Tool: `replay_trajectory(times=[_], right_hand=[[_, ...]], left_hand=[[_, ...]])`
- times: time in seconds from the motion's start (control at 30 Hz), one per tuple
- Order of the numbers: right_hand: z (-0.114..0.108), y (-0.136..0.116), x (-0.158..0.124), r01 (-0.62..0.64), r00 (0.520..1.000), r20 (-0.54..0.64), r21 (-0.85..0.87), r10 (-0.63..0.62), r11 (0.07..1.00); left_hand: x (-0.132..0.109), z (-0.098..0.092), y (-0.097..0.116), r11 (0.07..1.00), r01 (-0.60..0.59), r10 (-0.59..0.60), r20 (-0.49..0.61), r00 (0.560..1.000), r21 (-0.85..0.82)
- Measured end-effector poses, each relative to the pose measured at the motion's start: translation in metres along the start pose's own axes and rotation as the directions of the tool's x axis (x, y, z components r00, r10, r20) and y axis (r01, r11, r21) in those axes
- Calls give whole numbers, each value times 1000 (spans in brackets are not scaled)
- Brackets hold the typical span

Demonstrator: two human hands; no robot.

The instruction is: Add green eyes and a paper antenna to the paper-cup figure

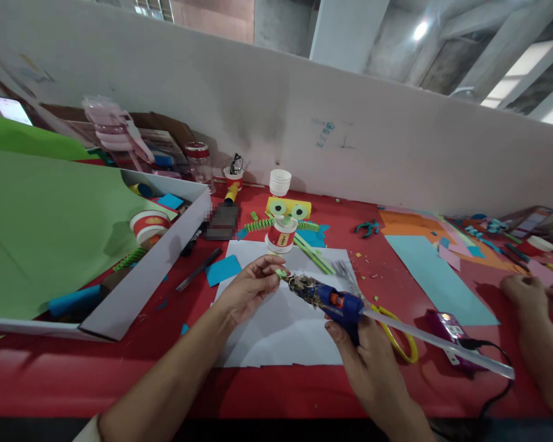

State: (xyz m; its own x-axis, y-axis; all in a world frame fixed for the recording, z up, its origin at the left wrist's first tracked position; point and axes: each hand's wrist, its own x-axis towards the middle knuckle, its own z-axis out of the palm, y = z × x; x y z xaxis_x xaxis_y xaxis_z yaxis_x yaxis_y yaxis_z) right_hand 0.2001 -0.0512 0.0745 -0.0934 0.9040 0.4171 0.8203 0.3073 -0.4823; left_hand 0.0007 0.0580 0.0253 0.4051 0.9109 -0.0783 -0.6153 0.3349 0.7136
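My left hand [252,287] pinches a small green paper piece [282,274] above white paper [276,331]. In my right hand [373,362] is a blue glue gun [322,298], its dirty nozzle close to the green piece. A long clear glue stick [437,339] sticks out of the gun's back. Just beyond my hands stands a red and white paper cup [281,236], with folded green paper strips [259,225] at its sides. Behind it lies a yellow roll with two round eyes [289,209]. Yellow-handled scissors [403,344] lie partly behind my right hand.
On the left is a white box [154,270] with green paper and a cup. Stacked white cups [280,182] stand near the wall. Blue paper [442,279], teal pliers [367,229] and a purple power strip [451,334] are on the right, near another person's hands [525,298].
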Motion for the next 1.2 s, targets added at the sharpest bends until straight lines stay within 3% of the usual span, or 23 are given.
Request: replay_trajectory(times=[0.73,1.2], right_hand=[[4,0,-3,-4,1000,-11,68,4,998],[6,-2,-9,74,996,-57,0,-74,997]], left_hand=[[-1,3,3,1000,-19,18,-5,1000,-17],[-1,4,5,1000,-25,25,-2,1000,-15]])
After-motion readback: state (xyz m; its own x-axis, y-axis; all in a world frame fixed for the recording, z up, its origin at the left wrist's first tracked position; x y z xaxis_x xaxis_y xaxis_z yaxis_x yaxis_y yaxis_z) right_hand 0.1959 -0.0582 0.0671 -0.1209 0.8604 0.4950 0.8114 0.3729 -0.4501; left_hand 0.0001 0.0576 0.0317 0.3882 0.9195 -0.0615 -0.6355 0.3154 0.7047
